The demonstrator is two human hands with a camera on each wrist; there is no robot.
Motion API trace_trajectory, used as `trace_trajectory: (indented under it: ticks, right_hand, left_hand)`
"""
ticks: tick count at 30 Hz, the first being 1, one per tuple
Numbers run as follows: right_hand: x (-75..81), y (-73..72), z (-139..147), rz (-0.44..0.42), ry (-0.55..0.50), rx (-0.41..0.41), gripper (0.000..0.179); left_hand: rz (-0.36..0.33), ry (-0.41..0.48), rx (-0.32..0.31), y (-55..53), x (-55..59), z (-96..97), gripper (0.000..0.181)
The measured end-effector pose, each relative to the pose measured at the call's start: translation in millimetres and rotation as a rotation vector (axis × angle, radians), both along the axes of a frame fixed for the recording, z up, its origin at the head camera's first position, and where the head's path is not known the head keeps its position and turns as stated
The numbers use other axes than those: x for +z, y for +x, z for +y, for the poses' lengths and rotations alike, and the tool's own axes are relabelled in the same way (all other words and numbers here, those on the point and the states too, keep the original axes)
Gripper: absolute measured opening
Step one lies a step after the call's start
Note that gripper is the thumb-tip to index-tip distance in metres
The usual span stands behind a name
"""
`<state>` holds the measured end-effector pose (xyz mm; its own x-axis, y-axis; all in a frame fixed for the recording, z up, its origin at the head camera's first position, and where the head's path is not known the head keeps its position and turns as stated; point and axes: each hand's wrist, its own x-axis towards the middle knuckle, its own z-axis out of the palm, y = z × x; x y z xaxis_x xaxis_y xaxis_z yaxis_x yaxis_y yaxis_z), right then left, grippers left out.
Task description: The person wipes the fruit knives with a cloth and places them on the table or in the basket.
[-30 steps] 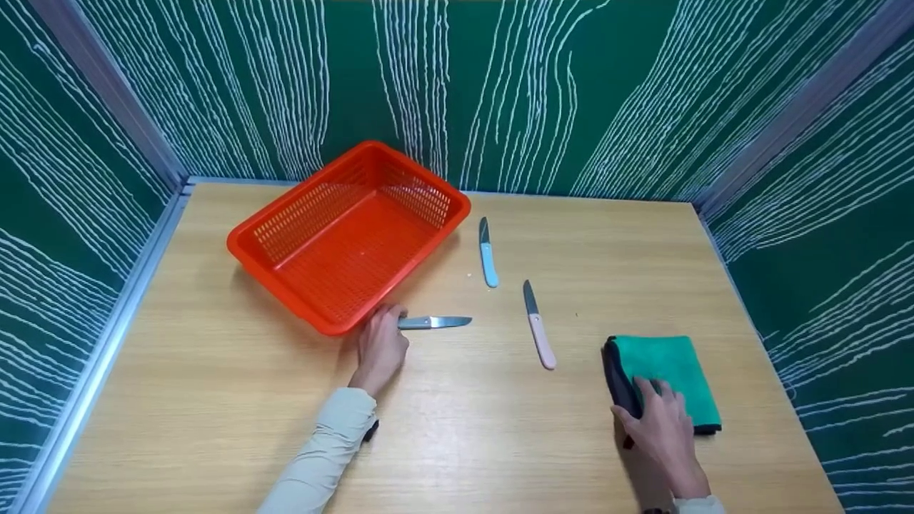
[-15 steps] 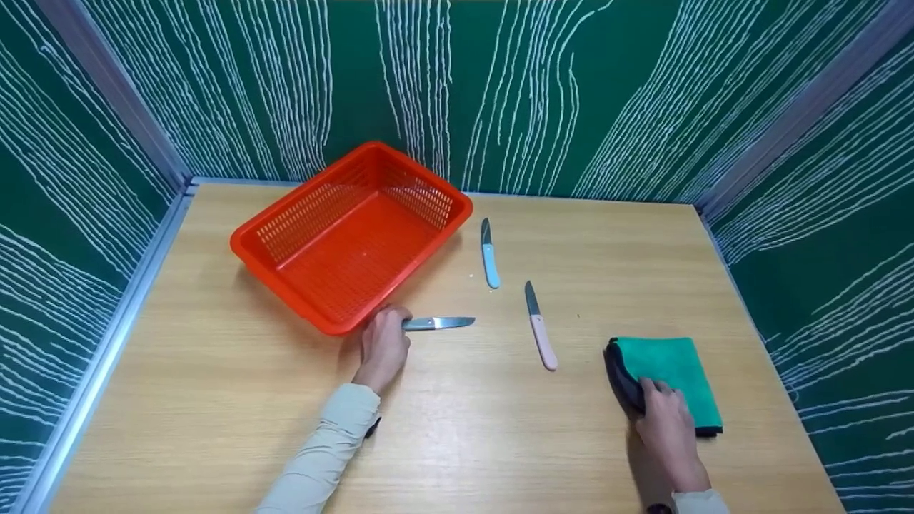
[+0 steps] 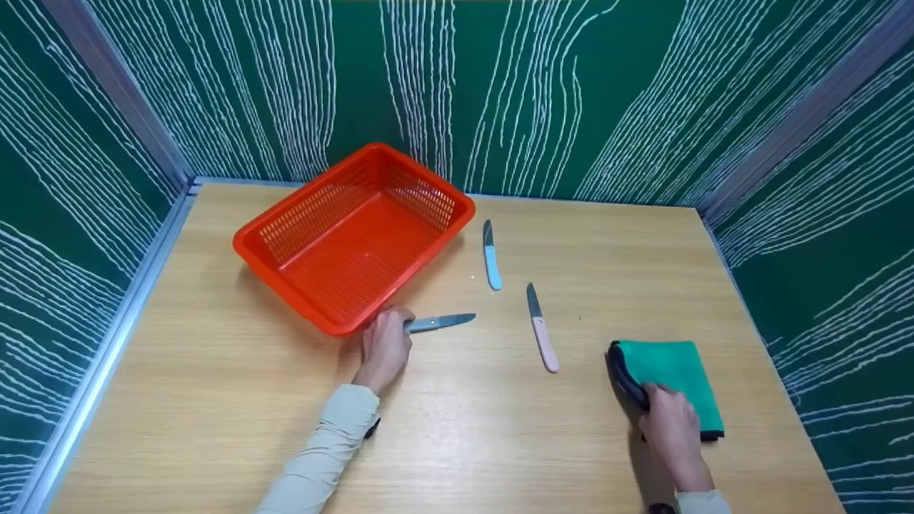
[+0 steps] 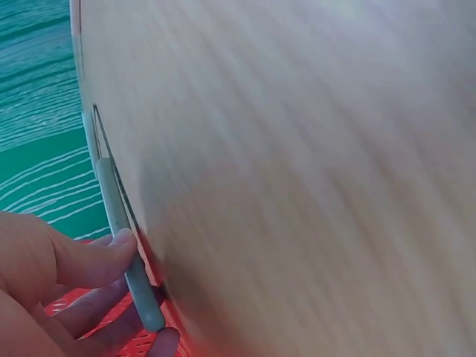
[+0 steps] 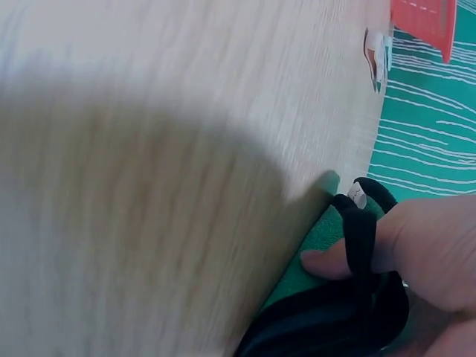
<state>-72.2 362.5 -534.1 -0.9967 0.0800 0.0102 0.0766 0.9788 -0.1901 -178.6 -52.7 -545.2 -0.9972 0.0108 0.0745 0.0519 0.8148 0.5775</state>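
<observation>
My left hand (image 3: pixel 385 346) pinches a small knife by its grey-green handle (image 4: pixel 115 201), beside the near corner of a red plastic basket (image 3: pixel 368 253). The knife's blade (image 3: pixel 457 319) points right, over the wooden table. In the left wrist view the thumb presses on the handle, with the other fingers behind it. Over on the right, my right hand (image 3: pixel 671 425) grips the left edge of a folded green cloth (image 3: pixel 668 363) with black trim. In the right wrist view the thumb lies on green fabric among black folds (image 5: pixel 327 316); the other fingers are mostly hidden.
A knife with a light-blue handle (image 3: pixel 492 265) lies right of the basket. Closer to me lies another with a pink handle (image 3: pixel 544 344). Green walls with white lines (image 3: pixel 514 93) border the table (image 3: pixel 485 442) at the back and sides.
My right hand's fingers have drawn in and closed on the cloth's edge, which now bends up slightly. The knife in my left hand has tilted, its tip turning slightly away from me.
</observation>
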Motion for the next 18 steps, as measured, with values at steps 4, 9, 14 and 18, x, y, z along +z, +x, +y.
trace_trajectory:
  ticks: [4,9,14,18]
  right_hand:
    - [0.7,-0.2,0.9,-0.020,0.002,-0.008,0.041]
    - [0.2,0.7,1.6,-0.021,-0.002,-0.018,0.041]
    - [-1.0,0.4,1.9,-0.001,-0.012,-0.021,0.040]
    - [-1.4,1.8,2.8,0.041,-0.021,-0.014,0.038]
  left_hand:
    - [-0.019,0.020,-0.007,0.1,2.1,0.8,0.031]
    - [-0.009,0.063,-0.055,0.7,4.2,1.3,0.027]
    - [-0.006,0.144,-0.094,0.8,3.7,0.2,0.024]
    - [-0.001,0.224,-0.107,0.3,1.4,-1.1,0.023]
